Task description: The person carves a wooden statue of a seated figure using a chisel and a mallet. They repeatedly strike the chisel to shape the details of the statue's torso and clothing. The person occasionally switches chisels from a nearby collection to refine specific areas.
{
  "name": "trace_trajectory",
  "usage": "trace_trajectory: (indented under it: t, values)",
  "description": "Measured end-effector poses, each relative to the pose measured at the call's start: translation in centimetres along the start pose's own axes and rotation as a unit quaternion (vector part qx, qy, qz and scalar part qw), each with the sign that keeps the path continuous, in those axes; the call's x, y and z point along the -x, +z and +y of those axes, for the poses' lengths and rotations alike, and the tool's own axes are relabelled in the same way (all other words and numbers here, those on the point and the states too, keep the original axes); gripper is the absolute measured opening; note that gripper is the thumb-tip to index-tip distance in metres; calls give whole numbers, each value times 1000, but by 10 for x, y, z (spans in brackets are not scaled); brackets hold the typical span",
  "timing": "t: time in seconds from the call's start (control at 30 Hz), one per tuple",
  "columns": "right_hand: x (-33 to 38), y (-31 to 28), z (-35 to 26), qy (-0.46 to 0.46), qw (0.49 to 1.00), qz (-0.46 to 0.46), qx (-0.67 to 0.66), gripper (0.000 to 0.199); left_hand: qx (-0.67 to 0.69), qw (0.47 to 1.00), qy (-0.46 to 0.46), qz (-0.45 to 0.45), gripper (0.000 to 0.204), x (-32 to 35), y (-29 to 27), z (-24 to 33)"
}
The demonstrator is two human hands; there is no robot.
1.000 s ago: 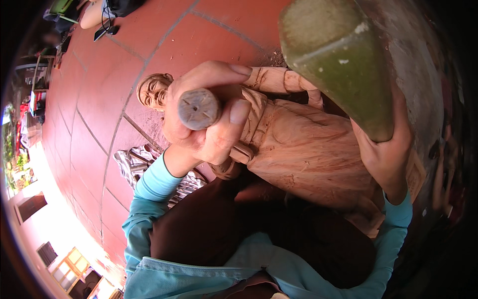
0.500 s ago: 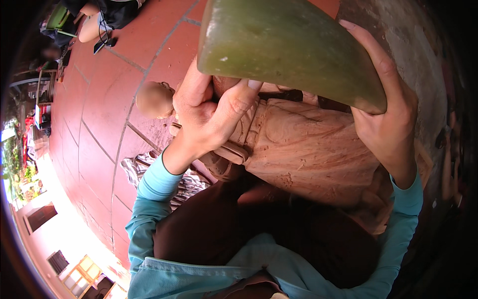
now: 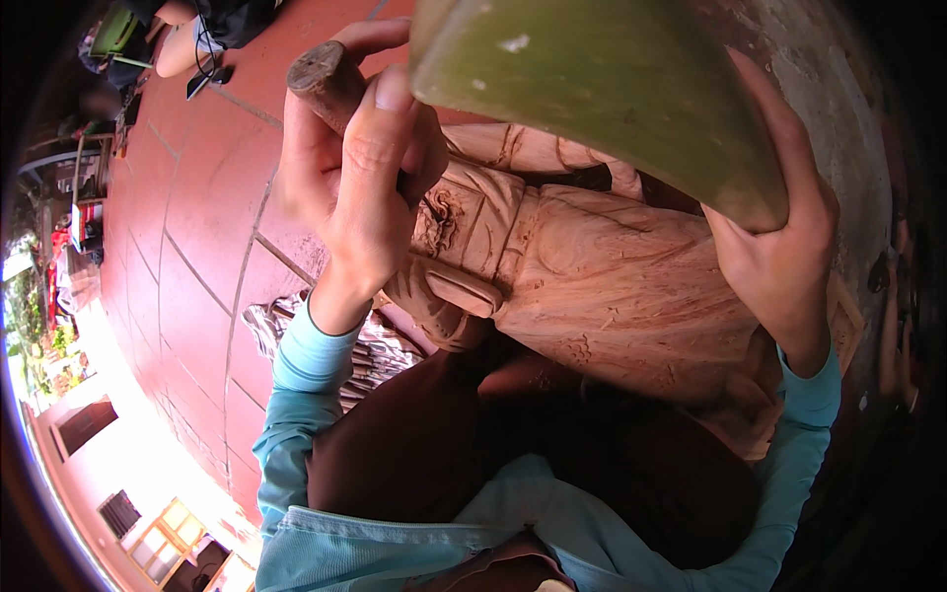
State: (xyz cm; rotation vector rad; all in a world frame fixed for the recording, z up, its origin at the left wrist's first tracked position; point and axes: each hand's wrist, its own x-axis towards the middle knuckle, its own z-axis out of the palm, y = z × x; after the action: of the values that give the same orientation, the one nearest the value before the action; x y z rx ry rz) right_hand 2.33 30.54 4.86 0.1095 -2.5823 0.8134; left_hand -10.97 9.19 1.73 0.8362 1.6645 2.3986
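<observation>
A thick, smooth green stone block (image 3: 602,94), like a whetstone, is held up close to the camera, its top cut off by the frame. My right hand (image 3: 784,222) grips its right end, thumb below and fingers along the far edge. My left hand (image 3: 370,187) is wrapped round a brown tool handle (image 3: 324,77) with a rounded butt end, beside the block's left corner. Whatever the handle carries is hidden by my fingers. Below both hands a carved wooden statue (image 3: 612,286) with robe folds lies across in front of my lap.
Past my left forearm a striped cloth (image 3: 370,360) with several slim tools lies on the red tiled floor (image 3: 197,237). At the upper left are another person's leg (image 3: 182,49) and a dark phone-like object (image 3: 197,87). Grey concrete (image 3: 829,99) runs along the right.
My left hand has moved left and up and turned, so the tool handle now shows. The stone has shifted slightly up and right with my right hand. The statue's head is now hidden.
</observation>
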Motion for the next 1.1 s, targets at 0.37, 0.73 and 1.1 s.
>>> trace_trajectory:
  t: [0.37,0.73,1.1]
  values:
    - [0,-2,-6,23,999,16,-19,60,-2,997,48,-60,30,4,-4,-11]
    - [-9,-2,0,-47,996,27,76,67,84,990,-3,-111,29,14,0,-12]
    - [48,10,20,-172,981,67,53,50,-201,852,385,-292,9,60,28,-13]
